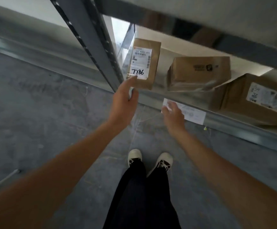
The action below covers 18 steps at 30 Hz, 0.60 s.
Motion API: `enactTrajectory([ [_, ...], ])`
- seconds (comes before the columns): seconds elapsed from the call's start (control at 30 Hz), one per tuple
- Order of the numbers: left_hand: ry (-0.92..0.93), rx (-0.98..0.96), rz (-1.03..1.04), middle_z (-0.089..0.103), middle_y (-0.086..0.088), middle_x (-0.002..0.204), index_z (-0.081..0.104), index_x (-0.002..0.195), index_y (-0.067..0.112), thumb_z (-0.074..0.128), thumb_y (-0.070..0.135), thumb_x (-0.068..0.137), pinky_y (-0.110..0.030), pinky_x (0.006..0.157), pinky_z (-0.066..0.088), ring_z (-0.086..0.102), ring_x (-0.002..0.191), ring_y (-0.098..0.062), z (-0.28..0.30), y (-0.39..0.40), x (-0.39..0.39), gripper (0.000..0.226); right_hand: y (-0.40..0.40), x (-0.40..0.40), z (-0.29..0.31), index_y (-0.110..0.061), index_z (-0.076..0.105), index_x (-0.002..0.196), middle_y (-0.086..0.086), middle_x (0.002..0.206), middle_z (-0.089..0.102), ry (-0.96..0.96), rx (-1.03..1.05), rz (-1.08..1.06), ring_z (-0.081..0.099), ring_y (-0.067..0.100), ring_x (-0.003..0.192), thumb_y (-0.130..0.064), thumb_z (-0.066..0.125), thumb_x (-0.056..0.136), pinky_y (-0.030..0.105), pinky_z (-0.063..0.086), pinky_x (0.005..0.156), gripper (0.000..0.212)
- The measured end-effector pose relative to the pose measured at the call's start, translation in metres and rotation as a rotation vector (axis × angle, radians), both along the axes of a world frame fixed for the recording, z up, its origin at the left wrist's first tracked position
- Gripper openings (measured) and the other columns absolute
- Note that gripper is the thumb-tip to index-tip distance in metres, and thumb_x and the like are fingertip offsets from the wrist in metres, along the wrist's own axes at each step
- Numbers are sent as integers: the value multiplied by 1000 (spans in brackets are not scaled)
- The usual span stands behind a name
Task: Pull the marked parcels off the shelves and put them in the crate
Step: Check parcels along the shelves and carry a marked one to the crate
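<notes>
Closest in, two shoes [149, 160] stand on the grey concrete floor [51, 113]. The right hand [172, 113] pinches a slip of paper [192, 114] by the shelf's metal lip [233, 128], while the left hand [123, 96] reaches up with straight fingers, its tip touching the marked parcel [143, 63], which stands upright at the shelf end beside the steel post [88, 38]. A one-finger push could tip that thin parcel backward. Farther right lie two boxes [199, 71] under an upper shelf
</notes>
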<state>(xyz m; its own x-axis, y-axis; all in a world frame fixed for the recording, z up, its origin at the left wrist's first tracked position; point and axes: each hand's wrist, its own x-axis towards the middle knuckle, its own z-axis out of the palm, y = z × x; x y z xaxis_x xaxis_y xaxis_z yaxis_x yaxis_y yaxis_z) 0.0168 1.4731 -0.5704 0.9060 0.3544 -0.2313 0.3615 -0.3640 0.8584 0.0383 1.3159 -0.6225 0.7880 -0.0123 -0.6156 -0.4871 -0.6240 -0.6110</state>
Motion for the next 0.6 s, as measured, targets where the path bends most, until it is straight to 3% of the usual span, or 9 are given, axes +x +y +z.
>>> enactTrajectory([
  [0.1,-67,-121,43,59,-7,131,50,136,6,41,4,95,-31,102,49,58,119,-16,-49,-2,40,42,11,40,-39,-9,52,136,11,139,55,-25,8,-30,49,26,129,-25,47,100,26,35,96,39],
  [0.23,1,-58,124,53,-13,137,42,142,5,36,-7,91,-10,83,51,57,118,-20,-97,4,88,53,46,77,-74,-8,54,135,10,134,58,-44,89,-124,53,26,124,-36,52,97,30,40,97,47],
  [0.33,37,76,102,43,-13,145,36,146,6,37,-12,89,-28,97,51,48,127,-23,-121,10,112,60,66,94,-92,-6,55,133,12,132,60,-56,162,-144,55,29,123,-50,56,90,38,43,103,61],
  [0.4,98,211,80,26,-13,156,30,149,9,41,-12,87,-38,113,37,28,142,-26,-132,12,119,66,70,104,-103,-12,58,131,8,130,62,-39,202,-152,57,27,121,-73,56,67,41,44,104,89],
  [0.47,184,234,102,20,-15,157,19,152,10,47,-8,87,-39,115,33,24,143,-28,-135,13,124,73,69,114,-118,-17,60,129,4,126,65,-21,237,-173,60,25,117,-80,53,45,43,47,102,106],
  [0.53,208,123,160,28,-15,150,10,153,8,50,-7,86,-39,107,42,36,135,-28,-132,13,125,80,65,116,-116,-16,62,128,5,123,67,-17,266,-168,62,24,113,-70,62,58,43,48,100,89],
  [0.6,173,-6,228,29,-14,146,9,153,7,50,-8,82,-39,106,44,38,132,-27,-128,13,117,83,62,105,-93,-10,63,126,8,119,68,-71,294,-177,64,23,109,-39,68,83,42,50,99,52],
])
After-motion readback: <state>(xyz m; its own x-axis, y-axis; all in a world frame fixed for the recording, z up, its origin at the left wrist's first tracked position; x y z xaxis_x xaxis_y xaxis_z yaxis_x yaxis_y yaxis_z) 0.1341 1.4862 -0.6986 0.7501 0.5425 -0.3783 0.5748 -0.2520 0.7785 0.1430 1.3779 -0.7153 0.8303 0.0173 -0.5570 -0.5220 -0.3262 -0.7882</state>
